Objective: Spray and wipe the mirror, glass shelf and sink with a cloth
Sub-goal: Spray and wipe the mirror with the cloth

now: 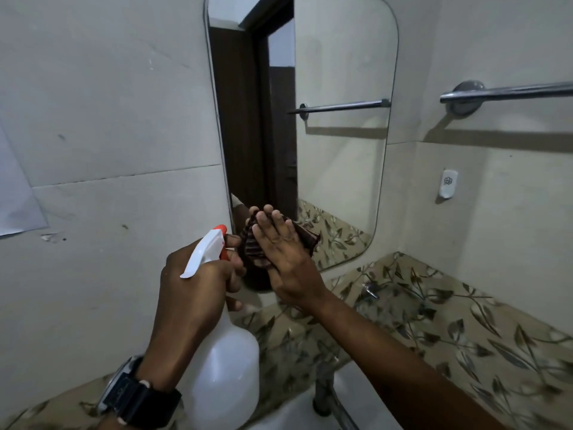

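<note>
Mirror on the wall above the sink, being wiped low down near its bottom left corner. Right hand flat on a dark cloth, fingers straight and close together, pressing it to the glass. Left hand wrapped around the neck of a white spray bottle, forefinger up by the orange trigger, nozzle just beside the cloth; wristwatch on that wrist.

Step in hand, judging by this: wiping the mirror, lower part. Upper glass looks fairly clear, though too dim to say whether streaked or dry. Next move probably calls for sweeping the cloth across the remaining bottom edge, keeping the palm flat, then shifting down to the shelf and sink.

Hidden or unclear: no glass shelf in sight. Sink cut off at the bottom edge, only a pale rim and a blurred tap showing. Cloth mostly covered by the hand. Liquid level in the bottle not readable.
</note>
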The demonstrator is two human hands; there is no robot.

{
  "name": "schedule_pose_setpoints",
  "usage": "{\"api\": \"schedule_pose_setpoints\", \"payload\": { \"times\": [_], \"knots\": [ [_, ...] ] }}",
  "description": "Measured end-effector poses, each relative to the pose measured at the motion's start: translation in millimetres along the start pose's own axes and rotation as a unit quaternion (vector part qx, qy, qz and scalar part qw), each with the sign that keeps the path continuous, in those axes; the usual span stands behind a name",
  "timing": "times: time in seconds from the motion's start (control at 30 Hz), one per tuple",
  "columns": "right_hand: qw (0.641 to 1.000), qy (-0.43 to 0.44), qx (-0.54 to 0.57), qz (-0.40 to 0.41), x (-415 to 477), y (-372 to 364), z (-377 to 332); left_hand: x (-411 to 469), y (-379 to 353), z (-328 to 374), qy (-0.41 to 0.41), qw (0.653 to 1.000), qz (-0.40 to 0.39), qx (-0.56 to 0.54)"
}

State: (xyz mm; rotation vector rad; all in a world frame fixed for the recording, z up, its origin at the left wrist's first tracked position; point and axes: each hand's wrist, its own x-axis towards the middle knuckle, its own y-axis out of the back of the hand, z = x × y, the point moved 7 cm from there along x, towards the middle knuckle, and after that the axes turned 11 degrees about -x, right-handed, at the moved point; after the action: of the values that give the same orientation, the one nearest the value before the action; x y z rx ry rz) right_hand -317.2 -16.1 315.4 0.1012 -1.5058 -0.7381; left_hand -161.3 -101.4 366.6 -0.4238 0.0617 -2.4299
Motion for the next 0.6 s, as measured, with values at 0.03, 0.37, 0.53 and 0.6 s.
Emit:
{"api": "schedule_pose_setpoints", "payload": {
  "times": [0.03, 0.37, 0.53, 0.6],
  "knots": [
    [1.0, -0.003, -0.002, 0.0, -8, -1, 6, -1, -1, -2, 0.005, 1.0, 0.0, -0.006],
    [0.832, -0.532, 0.099, 0.122, -110, 7, 169, -2, 2, -17, -0.003, 1.0, 0.01, 0.0],
    [0.834, -0.525, 0.107, 0.132, -101, -3, 134, -15, 3, -37, 0.017, 1.0, 0.006, -0.002],
    [0.845, -0.501, 0.126, 0.136, -95, -11, 92, -19, 7, -44, 0.028, 1.0, 0.015, 0.0]
  ]
}}
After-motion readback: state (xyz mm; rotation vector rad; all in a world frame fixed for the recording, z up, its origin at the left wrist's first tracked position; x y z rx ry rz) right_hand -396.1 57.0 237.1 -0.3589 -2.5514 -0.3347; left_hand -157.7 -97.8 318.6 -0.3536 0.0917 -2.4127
